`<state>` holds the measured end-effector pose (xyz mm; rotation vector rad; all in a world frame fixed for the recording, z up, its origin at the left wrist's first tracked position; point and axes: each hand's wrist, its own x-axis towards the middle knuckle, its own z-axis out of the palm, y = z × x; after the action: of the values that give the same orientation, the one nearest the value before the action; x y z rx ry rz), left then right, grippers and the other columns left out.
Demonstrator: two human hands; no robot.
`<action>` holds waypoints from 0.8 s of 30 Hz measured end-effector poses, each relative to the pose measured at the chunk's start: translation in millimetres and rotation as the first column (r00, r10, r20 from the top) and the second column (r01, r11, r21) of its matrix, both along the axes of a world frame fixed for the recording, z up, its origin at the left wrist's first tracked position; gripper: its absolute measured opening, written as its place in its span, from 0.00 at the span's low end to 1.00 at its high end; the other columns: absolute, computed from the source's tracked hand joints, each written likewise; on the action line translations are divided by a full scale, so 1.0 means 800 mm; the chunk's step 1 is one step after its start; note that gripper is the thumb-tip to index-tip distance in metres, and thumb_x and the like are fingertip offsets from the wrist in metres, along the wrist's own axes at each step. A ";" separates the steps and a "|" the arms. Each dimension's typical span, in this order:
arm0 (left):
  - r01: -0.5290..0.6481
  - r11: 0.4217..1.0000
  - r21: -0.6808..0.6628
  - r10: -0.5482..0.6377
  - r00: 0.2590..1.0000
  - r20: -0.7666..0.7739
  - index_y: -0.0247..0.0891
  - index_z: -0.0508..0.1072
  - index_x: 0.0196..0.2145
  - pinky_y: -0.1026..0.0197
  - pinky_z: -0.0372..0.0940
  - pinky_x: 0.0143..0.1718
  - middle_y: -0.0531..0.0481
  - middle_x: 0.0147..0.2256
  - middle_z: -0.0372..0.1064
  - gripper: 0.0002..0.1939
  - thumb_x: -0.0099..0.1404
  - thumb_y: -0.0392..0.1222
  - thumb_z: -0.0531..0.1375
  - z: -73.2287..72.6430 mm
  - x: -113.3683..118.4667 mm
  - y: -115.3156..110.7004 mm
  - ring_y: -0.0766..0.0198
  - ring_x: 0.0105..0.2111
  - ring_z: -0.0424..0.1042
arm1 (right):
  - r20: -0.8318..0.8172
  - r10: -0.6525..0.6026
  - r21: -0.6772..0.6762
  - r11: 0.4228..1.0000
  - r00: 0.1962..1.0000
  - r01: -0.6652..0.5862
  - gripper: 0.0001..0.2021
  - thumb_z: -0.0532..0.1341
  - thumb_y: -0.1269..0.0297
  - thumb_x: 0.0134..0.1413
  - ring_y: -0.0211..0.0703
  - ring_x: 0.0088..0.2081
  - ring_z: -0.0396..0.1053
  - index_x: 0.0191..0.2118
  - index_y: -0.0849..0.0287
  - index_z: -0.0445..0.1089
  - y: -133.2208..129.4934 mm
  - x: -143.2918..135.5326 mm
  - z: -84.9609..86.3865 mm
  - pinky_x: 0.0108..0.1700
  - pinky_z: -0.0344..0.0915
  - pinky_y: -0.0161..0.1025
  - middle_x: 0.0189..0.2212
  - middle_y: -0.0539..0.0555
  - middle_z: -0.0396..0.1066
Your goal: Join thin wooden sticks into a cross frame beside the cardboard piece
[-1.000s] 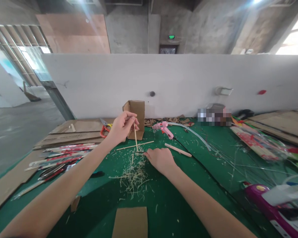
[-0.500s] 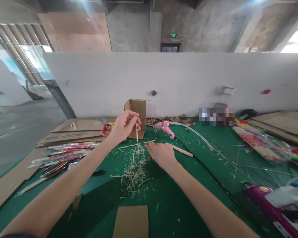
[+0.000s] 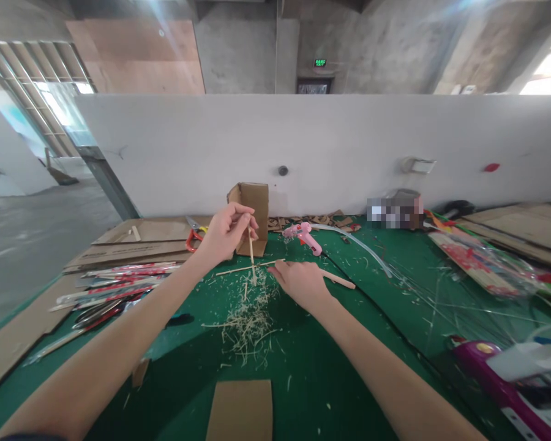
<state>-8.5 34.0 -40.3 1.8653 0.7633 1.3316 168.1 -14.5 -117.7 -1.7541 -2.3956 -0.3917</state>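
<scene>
Between the thumb and fingers of my left hand (image 3: 232,233), a thin wooden stick (image 3: 252,251) points steeply down, its lower end over a heap of pale shavings (image 3: 248,327). My right hand (image 3: 300,283) is closed around a wooden-handled knife (image 3: 338,280); the pale handle sticks out to the right, while the blade is barely visible near the stick. Another thin stick (image 3: 234,271) lies on the green table behind the upright one, reaching toward my right fingertips. Behind my left hand stands a folded cardboard piece (image 3: 256,211).
A pink glue gun (image 3: 308,239) with a black cable lies behind my right hand. Scissors (image 3: 193,239) and wrapped sticks (image 3: 119,282) are at left. A cardboard square (image 3: 241,410) lies in front; a purple power strip (image 3: 491,373) sits at right.
My right hand has shifted slightly right relative to the stick, and the knife's dark tip has drawn back from it. My left hand keeps its hold, almost unmoved.
</scene>
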 end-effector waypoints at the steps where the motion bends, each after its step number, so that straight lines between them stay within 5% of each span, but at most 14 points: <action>1: 0.004 1.000 0.002 -0.004 1.000 -0.005 0.36 0.63 0.37 0.63 0.69 0.27 0.49 0.29 0.66 0.06 0.64 0.40 0.53 0.000 0.000 0.000 0.68 0.24 0.70 | -0.020 -0.017 0.030 0.999 1.000 0.017 0.26 0.35 0.51 0.62 0.42 0.30 0.71 0.38 0.56 0.67 0.000 -0.001 0.002 0.29 0.55 0.33 0.28 0.56 0.73; 9: -0.012 1.000 -0.009 0.012 1.000 0.003 0.38 0.63 0.37 0.64 0.69 0.27 0.49 0.29 0.67 0.05 0.63 0.40 0.52 -0.001 -0.001 0.002 0.68 0.24 0.70 | 0.055 0.013 -0.070 0.998 0.998 -0.009 0.23 0.40 0.51 0.61 0.42 0.30 0.71 0.35 0.55 0.68 0.001 0.001 -0.010 0.31 0.57 0.34 0.26 0.54 0.73; 19: -0.005 1.000 0.029 0.005 1.000 -0.015 0.37 0.63 0.37 0.62 0.69 0.27 0.50 0.29 0.66 0.05 0.64 0.41 0.52 -0.003 0.000 0.001 0.67 0.24 0.71 | -0.016 -0.019 0.023 1.000 1.000 0.019 0.25 0.37 0.52 0.62 0.43 0.28 0.71 0.39 0.55 0.68 -0.001 -0.010 -0.001 0.30 0.58 0.34 0.25 0.55 0.73; 24: -0.006 1.000 0.017 0.006 1.000 -0.021 0.37 0.63 0.37 0.63 0.69 0.27 0.50 0.29 0.66 0.05 0.64 0.40 0.52 -0.001 0.000 0.000 0.68 0.24 0.70 | 0.056 0.022 -0.095 0.995 0.998 -0.017 0.22 0.41 0.52 0.61 0.43 0.30 0.71 0.37 0.55 0.69 -0.003 -0.010 -0.009 0.32 0.59 0.35 0.27 0.56 0.73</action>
<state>-8.8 34.0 -41.2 1.8940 0.7713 1.3285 159.8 -16.6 -125.1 -1.7798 -2.5077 -0.3357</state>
